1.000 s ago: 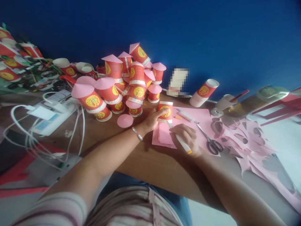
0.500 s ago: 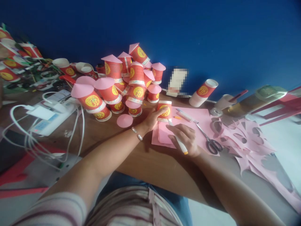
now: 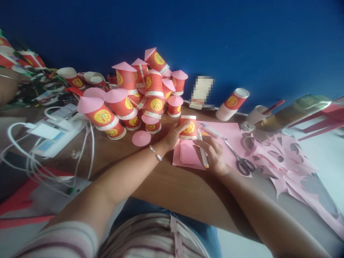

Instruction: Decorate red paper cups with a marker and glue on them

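Cup (image 3: 190,129) in left fingers (image 3: 183,126), white pen-like tool (image 3: 203,153) in right fingers (image 3: 211,142)

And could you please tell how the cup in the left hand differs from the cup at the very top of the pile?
The held cup has no cone on it, while the top cup wears a pink cone.
The held cup is nearly upright; the top cup is clearly tilted.
The left hand grips the held cup, whereas no hand touches the top cup.
Both are red with a round yellow print.
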A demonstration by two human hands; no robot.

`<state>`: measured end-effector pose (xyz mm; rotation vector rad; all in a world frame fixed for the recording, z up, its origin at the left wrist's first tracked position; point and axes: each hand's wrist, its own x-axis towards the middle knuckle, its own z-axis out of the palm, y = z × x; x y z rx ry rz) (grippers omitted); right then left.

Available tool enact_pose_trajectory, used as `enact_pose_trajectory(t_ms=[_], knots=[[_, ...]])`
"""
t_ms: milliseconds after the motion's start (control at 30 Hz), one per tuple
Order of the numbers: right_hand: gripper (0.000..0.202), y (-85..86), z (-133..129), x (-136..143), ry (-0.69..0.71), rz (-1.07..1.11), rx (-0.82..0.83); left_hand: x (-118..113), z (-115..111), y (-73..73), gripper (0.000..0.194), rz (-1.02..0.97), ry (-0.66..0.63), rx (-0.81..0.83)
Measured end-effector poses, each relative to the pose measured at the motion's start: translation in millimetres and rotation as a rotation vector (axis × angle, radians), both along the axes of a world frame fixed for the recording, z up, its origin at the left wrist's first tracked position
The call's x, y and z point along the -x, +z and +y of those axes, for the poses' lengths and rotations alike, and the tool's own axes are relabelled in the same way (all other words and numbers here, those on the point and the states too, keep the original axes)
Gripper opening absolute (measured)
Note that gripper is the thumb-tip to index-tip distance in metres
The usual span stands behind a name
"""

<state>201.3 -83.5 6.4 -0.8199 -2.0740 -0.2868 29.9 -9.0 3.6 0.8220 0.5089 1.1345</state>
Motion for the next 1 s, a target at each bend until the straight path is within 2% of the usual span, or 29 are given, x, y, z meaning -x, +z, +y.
enact_pose_trajectory(t_ms=[100,233,400,633,833,1000], knots=[[0.038,-0.1,2.3,-2.5,0.006,-0.016,-0.006,-0.5,-0.2,-2.8,0.033,0.049,-0.038,0.017],[0.037,0.8,5.4,-6.1,0.008,-0.03,0.003,-2.7,1.8,-5.8,0.032,0.008,-0.067,-0.01],[0.036,-4.4,9.1,-8.2,-0.043,-0.039,-0.036,-3.5,4.6,-7.5,0.029,-0.041,-0.139,0.041],[0.036,-13.4,11.7,-5.5,-0.026,-0.046,-0.024,-1.1,5.0,-5.0,0.024,-0.035,-0.077,-0.024],[0.039,-13.8,13.4,-6.4,-0.013,-0.036,0.01,-1.7,6.5,-4.0,0.023,-0.037,-0.082,-0.026],[0.035,-14.2,13.8,-8.0,-0.025,-0.011,0.025,-2.5,8.0,-5.1,0.024,-0.088,-0.129,0.035]])
